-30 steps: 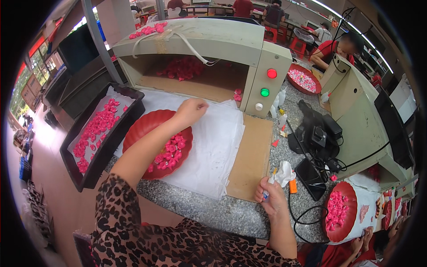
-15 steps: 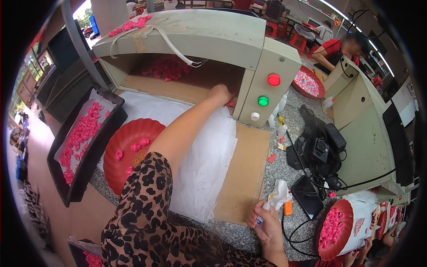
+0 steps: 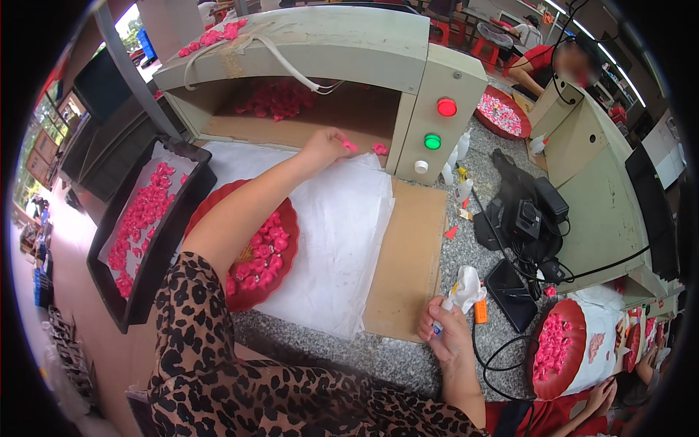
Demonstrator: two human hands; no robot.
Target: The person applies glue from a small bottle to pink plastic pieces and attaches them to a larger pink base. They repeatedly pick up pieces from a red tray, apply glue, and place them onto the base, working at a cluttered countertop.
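Observation:
My left hand (image 3: 325, 150) is at the front opening of a beige metal box (image 3: 291, 45), its fingers pinched on a small pink piece (image 3: 349, 146). Another pink piece lies just to the right on the box's floor, and a heap of pink pieces (image 3: 275, 99) sits deeper inside. Below my left forearm is a red scalloped plate (image 3: 291, 240) with many pink pieces, partly covered by the arm. My right hand (image 3: 445, 329) is closed round a small bottle with a pale nozzle, mostly hidden by the fingers. A crumpled white tissue (image 3: 468, 285) is against the nozzle.
A black tray (image 3: 138, 297) of pink pieces stands at left. White sheets (image 3: 328, 240) and cardboard (image 3: 408, 255) cover the table. Right of them are cables, a black phone (image 3: 511, 295), an orange lighter (image 3: 480, 312) and another red plate (image 3: 575, 349). Co-workers sit at right.
My left hand has moved left from the box's right inner corner and now shows a pink piece at its fingertips. The forearm's shift uncovers more pieces on the plate. My right hand keeps the bottle.

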